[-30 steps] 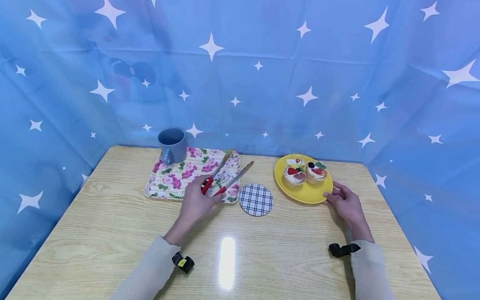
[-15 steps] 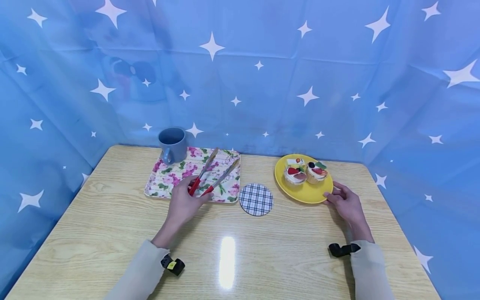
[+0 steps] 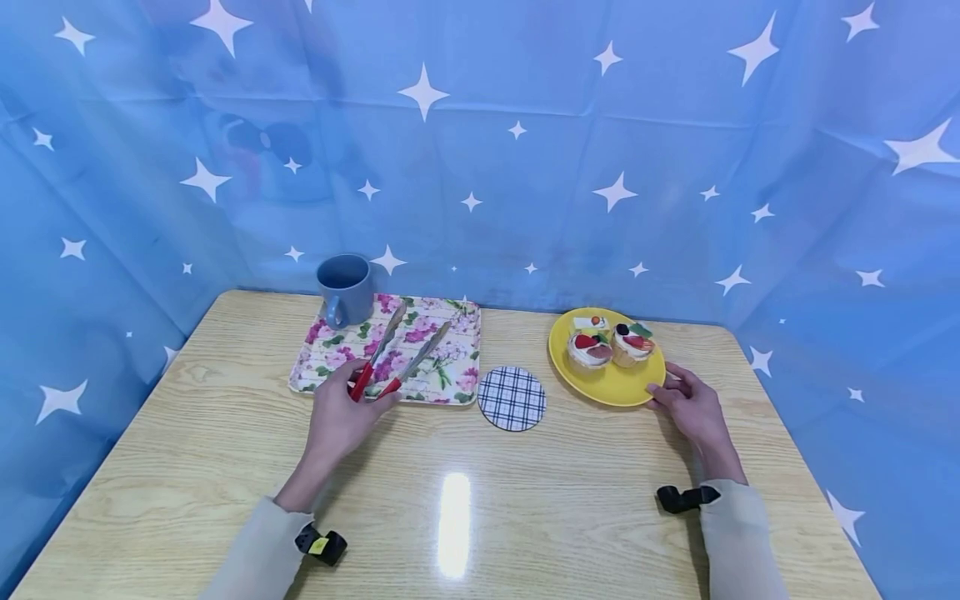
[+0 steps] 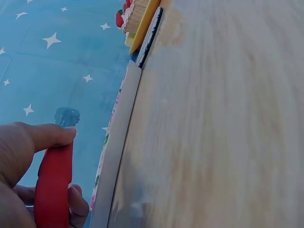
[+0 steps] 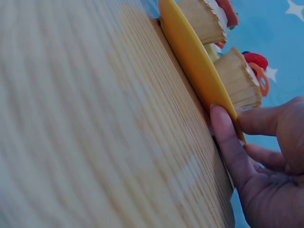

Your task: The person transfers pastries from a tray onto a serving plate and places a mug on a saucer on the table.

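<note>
My left hand (image 3: 339,417) grips red-handled metal tongs (image 3: 417,357) whose two arms stand apart over the floral tray (image 3: 322,387). In the left wrist view the thumb lies on the red handle (image 4: 55,185). My right hand (image 3: 693,412) pinches the near right rim of the yellow plate (image 3: 618,392); the right wrist view shows thumb and fingers on either side of the plate's edge (image 5: 199,71). On the plate stand two cupcakes (image 3: 588,353) (image 3: 632,346) with fruit toppings, and a small white-topped cake piece (image 3: 591,323) behind them.
A blue-grey mug (image 3: 348,292) stands at the tray's back left corner. Between tray and plate lies a round checked coaster (image 3: 512,399) on the wooden table (image 3: 540,500). A blue curtain with white stars (image 3: 480,150) hangs behind the table.
My left hand has moved left with the tongs, which have shifted from the tray's right part toward its middle. My right hand and the plate have stayed in place.
</note>
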The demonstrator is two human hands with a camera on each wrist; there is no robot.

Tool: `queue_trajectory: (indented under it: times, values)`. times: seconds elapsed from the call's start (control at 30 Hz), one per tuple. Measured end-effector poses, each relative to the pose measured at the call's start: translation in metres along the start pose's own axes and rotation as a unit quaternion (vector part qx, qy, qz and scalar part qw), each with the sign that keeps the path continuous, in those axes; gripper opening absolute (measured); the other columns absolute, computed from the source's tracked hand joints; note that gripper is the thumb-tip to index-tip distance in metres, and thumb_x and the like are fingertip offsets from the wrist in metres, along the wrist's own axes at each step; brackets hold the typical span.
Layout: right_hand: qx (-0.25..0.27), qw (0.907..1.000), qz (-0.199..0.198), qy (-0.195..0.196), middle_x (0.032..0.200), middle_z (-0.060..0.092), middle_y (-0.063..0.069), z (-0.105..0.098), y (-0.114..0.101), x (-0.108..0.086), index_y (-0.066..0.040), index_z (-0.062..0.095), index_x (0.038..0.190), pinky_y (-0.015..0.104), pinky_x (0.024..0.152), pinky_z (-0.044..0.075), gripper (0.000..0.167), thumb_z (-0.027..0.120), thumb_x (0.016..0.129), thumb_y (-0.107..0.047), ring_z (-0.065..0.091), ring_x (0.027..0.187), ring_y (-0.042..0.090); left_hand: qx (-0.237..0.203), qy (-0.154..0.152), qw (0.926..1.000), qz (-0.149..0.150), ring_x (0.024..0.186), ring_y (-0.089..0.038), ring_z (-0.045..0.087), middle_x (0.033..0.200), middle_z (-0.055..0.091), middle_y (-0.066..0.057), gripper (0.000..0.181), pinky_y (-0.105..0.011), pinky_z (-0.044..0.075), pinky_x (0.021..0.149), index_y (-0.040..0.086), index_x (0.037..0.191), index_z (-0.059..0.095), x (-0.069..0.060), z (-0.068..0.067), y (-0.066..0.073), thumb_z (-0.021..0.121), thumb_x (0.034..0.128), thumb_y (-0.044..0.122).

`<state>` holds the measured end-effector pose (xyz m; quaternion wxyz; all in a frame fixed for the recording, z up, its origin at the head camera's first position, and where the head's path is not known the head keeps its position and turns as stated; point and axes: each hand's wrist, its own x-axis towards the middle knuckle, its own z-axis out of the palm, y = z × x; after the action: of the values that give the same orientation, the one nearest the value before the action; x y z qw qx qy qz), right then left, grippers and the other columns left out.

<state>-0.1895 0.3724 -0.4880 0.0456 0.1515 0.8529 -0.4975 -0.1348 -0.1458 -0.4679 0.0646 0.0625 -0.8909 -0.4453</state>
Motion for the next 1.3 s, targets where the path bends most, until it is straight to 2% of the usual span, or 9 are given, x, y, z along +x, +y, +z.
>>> queue_trajectory:
  times: [0.23,0.47,0.67,0.77,0.93,1.3]
  values:
    - [0.002,1.0,0.002,0.001,0.14,0.05,0.019,0.001,0.001,0.0,-0.01,0.026,0.163,0.018,0.079,0.058,0.073,0.061,0.103,-0.034,0.063,0.087,-0.005,0.01,0.015,0.9996,-0.02,0.087,-0.028,0.057,0.116,0.065,-0.02,0.075,-0.032,0.047,0.07,0.001,0.144,0.054,-0.008,-0.012,-0.01,0.085,0.0837,0.034]
    - [0.0,1.0,-0.005,0.0,0.14,0.05,0.021,0.0,-0.002,-0.001,-0.008,0.025,0.163,0.017,0.078,0.057,0.074,0.062,0.103,-0.034,0.062,0.086,-0.007,0.024,0.028,0.9982,-0.048,0.089,-0.029,0.053,0.117,0.063,-0.021,0.076,-0.032,0.044,0.069,-0.001,0.143,0.054,-0.02,-0.021,-0.022,0.085,0.0839,0.037]
    - [0.009,0.9999,-0.006,0.0,0.137,0.051,0.02,-0.001,-0.001,0.0,-0.008,0.025,0.163,0.018,0.079,0.058,0.074,0.062,0.103,-0.032,0.063,0.085,-0.007,0.024,0.04,0.9974,-0.054,0.089,-0.028,0.056,0.117,0.065,-0.021,0.071,-0.03,0.044,0.069,0.0,0.137,0.058,-0.026,-0.025,-0.029,0.086,0.0828,0.037]
    - [0.017,0.9998,-0.006,-0.001,0.134,0.052,0.017,-0.001,0.0,0.001,-0.008,0.025,0.163,0.019,0.079,0.058,0.074,0.062,0.103,-0.031,0.064,0.086,-0.007,0.026,0.044,0.997,-0.058,0.083,-0.027,0.054,0.113,0.065,-0.021,0.069,-0.03,0.042,0.066,0.001,0.135,0.059,-0.029,-0.028,-0.03,0.087,0.0821,0.036]
    - [0.026,0.9996,-0.002,-0.005,0.134,0.052,0.015,0.0,-0.001,0.001,-0.008,0.024,0.163,0.019,0.079,0.058,0.074,0.062,0.103,-0.03,0.063,0.086,-0.007,0.03,0.047,0.9959,-0.071,0.082,-0.026,0.053,0.114,0.064,-0.021,0.073,-0.03,0.041,0.065,0.0,0.139,0.056,-0.033,-0.032,-0.031,0.087,0.0821,0.034]
    - [0.025,0.9997,-0.003,-0.007,0.137,0.051,0.018,0.0,-0.002,0.0,-0.009,0.024,0.163,0.019,0.079,0.058,0.075,0.063,0.103,-0.03,0.064,0.086,-0.006,0.032,0.042,0.9947,-0.088,0.07,-0.021,0.048,0.098,0.06,-0.017,0.072,-0.03,0.037,0.059,-0.003,0.136,0.056,-0.041,-0.038,-0.033,0.088,0.0814,0.032]
